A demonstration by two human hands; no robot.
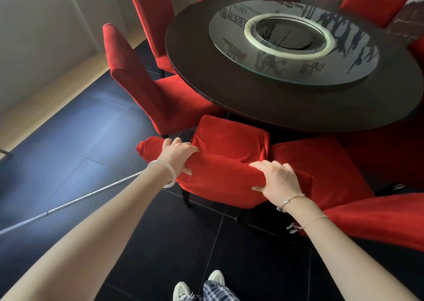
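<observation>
A red fabric-covered chair (229, 140) stands right in front of me, its seat tucked toward the round dark table (286, 103). My left hand (176, 155) grips the top edge of the chair's backrest near its left end, fingers over the far side and thumb on the near side. My right hand (275, 178) grips the same top edge further right, thumb underneath. A pale bangle is on my left wrist and thin bracelets on my right.
Several more red chairs ring the table, one close on the left (146, 82) and one touching on the right (321, 170). A glass turntable (293, 55) lies on the table. A metal pole (68, 205) lies on the dark tile floor. My shoes (199, 287) are below.
</observation>
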